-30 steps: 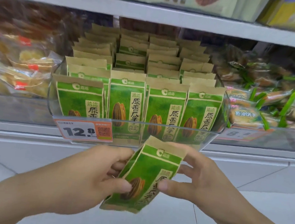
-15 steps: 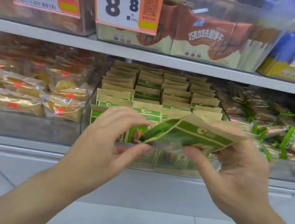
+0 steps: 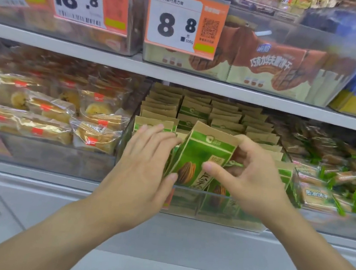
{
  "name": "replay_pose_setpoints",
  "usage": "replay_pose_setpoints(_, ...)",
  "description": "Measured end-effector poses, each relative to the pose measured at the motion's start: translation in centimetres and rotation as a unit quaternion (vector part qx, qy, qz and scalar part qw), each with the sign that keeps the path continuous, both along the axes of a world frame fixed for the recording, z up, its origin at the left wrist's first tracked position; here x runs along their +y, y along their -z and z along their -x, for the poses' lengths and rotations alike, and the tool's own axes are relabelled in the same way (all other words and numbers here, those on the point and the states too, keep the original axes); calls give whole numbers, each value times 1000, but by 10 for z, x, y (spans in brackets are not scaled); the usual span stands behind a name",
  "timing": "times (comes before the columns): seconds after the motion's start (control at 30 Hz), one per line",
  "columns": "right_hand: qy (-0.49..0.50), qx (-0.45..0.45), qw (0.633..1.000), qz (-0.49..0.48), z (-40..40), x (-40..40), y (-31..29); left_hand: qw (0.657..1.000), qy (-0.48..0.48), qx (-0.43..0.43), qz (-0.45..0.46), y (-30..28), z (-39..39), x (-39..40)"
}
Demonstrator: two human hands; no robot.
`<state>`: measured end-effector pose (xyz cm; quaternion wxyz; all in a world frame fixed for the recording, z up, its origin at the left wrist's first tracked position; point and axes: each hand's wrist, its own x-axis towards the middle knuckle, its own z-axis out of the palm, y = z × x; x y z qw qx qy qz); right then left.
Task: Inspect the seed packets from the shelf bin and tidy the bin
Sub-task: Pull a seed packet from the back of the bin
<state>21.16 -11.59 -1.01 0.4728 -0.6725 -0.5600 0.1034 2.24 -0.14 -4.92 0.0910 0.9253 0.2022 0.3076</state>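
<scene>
— What can't you make out around the clear bin [image 3: 219, 208]?

— Its front left corner is behind the left hand [image 3: 144, 166], and an orange price tag there shows only as a sliver past the thumb. The packets standing at the bin's front are blurred through the plastic. To the right of the bin the green-striped snack bags [image 3: 331, 185] run off the frame edge. The print on the price card [image 3: 181, 22] above the bin is smeared apart from the big 8.8.

— And the packet being handled?

— The seed packet [image 3: 201, 155] is tilted, its brown paper top leaning right, over the bin's front row. Green face, a round white logo near the top, a brown seed picture low down, dark characters partly covered.

— How is it held?

— The right hand [image 3: 250, 176] pinches it: thumb on the front, fingers curled over the top right corner. The left hand's fingers are straight, lying along the packet's left edge, thumb touching the lower front.

— Behind it?

— Rows of packets [image 3: 225, 116] fill the bin to the back, only brown tops showing.
</scene>
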Motion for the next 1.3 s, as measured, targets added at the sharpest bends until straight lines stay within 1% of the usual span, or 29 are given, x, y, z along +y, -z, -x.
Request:
replay_pose_setpoints(0.17,15,-52,996,-67,-1,2,-9,1000,-7,17,-11,0,-4,6)
replay_pose_setpoints(0.2,12,-61,996,-65,-2,2,-11,1000,-9,19,-13,1,-5,7)
replay_pose_setpoints(0.27,-3,-96,995,-22,-4,5,-12,1000,-11,13,-13,2,-6,8)
replay_pose_setpoints(0.33,-21,-159,987,22,-6,8,-11,1000,-13,-10,-4,2,-7,9)
replay_pose_setpoints(0.37,-29,-185,982,29,-7,10,-10,1000,-13,-26,6,2,-8,10)
replay_pose_setpoints(0.47,-55,-220,974,31,-10,13,-9,998,-8,-58,15,1,-10,13)
replay_pose_setpoints(0.6,-62,-232,971,1,-11,16,-15,996,5,-89,-4,-4,-13,13)
replay_pose_setpoints(0.67,-44,-229,972,-31,-10,20,-21,993,15,-120,-2,-6,-14,12)
replay_pose_setpoints(0.73,-4,-222,974,-36,-13,26,-24,991,26,-135,3,-8,-13,9)
replay_pose_setpoints(0.77,18,-223,974,-21,-17,30,-24,991,34,-128,8,-9,-12,9)
replay_pose_setpoints(0.83,46,-235,970,53,-25,38,-24,993,53,-99,21,-10,-9,9)
replay_pose_setpoints(0.93,30,-254,950,176,-29,47,-22,994,66,-72,49,-12,-5,8)
replay_pose_setpoints(1.0,18,-254,941,224,-25,51,-19,994,75,-69,32,-13,-5,6)
replay_pose_setpoints(1.03,15,-256,939,228,-23,53,-18,994,83,-65,12,-13,-5,6)
replay_pose_setpoints(1.13,17,-248,951,183,-20,52,-18,993,93,-59,-37,-11,-6,5)
replay_pose_setpoints(1.23,16,-224,965,135,-21,44,-20,992,91,-67,-49,-10,-5,1)
replay_pose_setpoints(1.3,18,-215,973,83,-20,37,-23,992,91,-70,-57,-9,-5,-3)
